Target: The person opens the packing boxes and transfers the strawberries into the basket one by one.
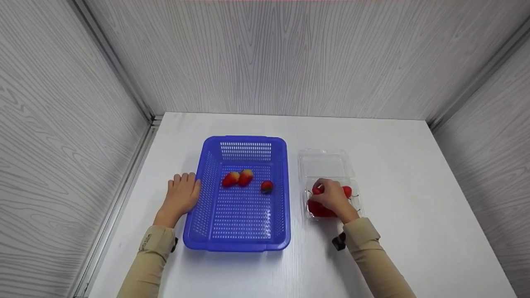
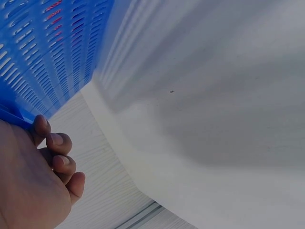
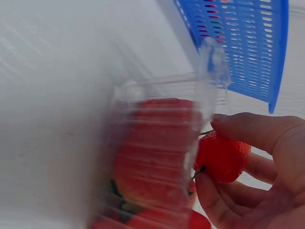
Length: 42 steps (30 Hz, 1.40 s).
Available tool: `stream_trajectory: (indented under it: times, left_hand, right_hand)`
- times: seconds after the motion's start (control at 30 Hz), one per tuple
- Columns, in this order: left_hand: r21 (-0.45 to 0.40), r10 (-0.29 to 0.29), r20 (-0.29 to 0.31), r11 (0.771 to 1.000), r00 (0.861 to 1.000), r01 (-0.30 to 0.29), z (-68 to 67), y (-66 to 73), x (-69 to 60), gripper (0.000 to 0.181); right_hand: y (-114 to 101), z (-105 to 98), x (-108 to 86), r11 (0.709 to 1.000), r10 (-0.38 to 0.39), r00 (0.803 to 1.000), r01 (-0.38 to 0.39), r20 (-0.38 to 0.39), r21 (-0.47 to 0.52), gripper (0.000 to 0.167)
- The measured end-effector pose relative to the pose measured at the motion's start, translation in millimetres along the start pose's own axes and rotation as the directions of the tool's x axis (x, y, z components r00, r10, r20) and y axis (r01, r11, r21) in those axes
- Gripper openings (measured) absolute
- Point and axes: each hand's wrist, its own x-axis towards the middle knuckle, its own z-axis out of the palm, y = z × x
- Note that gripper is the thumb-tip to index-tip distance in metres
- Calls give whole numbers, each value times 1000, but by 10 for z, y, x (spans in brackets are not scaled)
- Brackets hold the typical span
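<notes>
A blue perforated basket [image 1: 237, 247] holds three red strawberries, two of them side by side [image 1: 231, 179] [image 1: 245, 177] and one apart [image 1: 267, 186]. My left hand [image 1: 182, 194] rests against its left rim; in the left wrist view this hand [image 2: 35, 176] has its fingers loosely bent by the blue edge. Over a clear plastic box [image 1: 311, 216] of red fruit, my right hand [image 1: 331, 196] pinches a red strawberry [image 1: 318, 190]. The right wrist view shows this strawberry [image 3: 223, 156] between the thumb and fingers of my right hand [image 3: 267, 167], beside the box's clear wall [image 3: 207, 81].
The clear lid [image 1: 324, 164] of the box lies folded back behind it. Basket and box stand side by side on a white table [image 1: 397, 174]. Wood-patterned panels [image 1: 285, 58] enclose the table at the back and both sides.
</notes>
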Motion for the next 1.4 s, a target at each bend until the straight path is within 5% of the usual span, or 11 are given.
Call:
stream_trajectory:
  times: [0.23, 0.43, 0.67, 1.03, 1.4]
  left_hand:
    - [7, -8, -10, 1000, 1000, 9, 6, -19, -27, 28]
    - [21, -9, -1, 1000, 1000, 9, 0, -2, -8, 29]
    - [46, -16, -2, 999, 1000, 16, -21, 5, -2, 30]
    - [135, 3, -66, 991, 998, 6, -25, 39, 9, 32]
    - [147, -23, -60, 989, 998, 31, -30, 56, 6, 35]
  right_hand:
    - [-149, -190, -35, 999, -28, 998, 30, -61, 31, 29]
    - [-422, -271, -66, 980, -137, 976, 158, -170, 117, 33]
    - [-960, -62, 5, 931, -268, 940, 309, -210, 193, 28]
    - [-1678, 549, 271, 912, -362, 932, 358, -18, 202, 27]
    - [-1822, 1145, 465, 943, -331, 932, 331, 147, 22, 35]
